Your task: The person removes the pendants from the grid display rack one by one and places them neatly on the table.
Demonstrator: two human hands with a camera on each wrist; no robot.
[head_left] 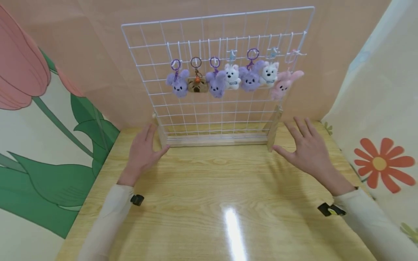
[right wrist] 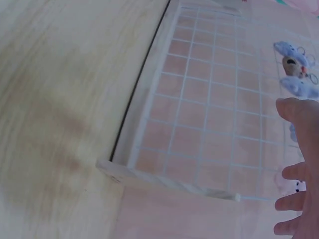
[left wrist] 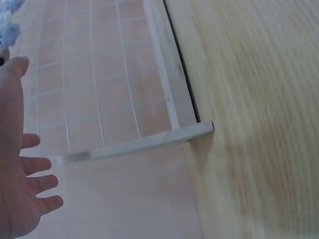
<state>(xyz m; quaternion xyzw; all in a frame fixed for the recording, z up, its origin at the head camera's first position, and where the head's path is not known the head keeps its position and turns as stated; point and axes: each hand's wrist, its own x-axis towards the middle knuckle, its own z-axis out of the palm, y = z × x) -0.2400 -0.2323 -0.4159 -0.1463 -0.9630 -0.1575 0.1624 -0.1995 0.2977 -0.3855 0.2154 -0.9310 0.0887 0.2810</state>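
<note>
Sleeves: both forearms are covered by pale sleeves [head_left: 369,214]; a small black piece [head_left: 137,199] is seen beside each wrist.
Table: a wood-pattern table [head_left: 196,188] is lit by a white reflection [head_left: 234,232].
Hands: the left hand [head_left: 142,150] and the right hand [head_left: 308,152] are held at the two ends of the rack, fingers spread and nothing grasped; whether the wood is touched by the thumbs cannot be told.
In the way: the grid is separated from the hands by wooden end posts [head_left: 275,127], joined by a wooden base bar [head_left: 217,140].
Rack: the white wire rack [head_left: 217,16] is stood upright on the table, between the hands.
Toys: from left to right are hung a purple toy [head_left: 179,87], a brown one, a purple one, a white dog [head_left: 232,78], a purple one, a white dog and a pink rabbit [head_left: 283,87].
Writing: marks on the dogs' chest tags are too small to be read.
Backdrop: a large tulip [head_left: 19,65] is printed at left, an orange-red flower [head_left: 383,163] at right; a peach cloth [head_left: 352,32] is hung behind.
</note>
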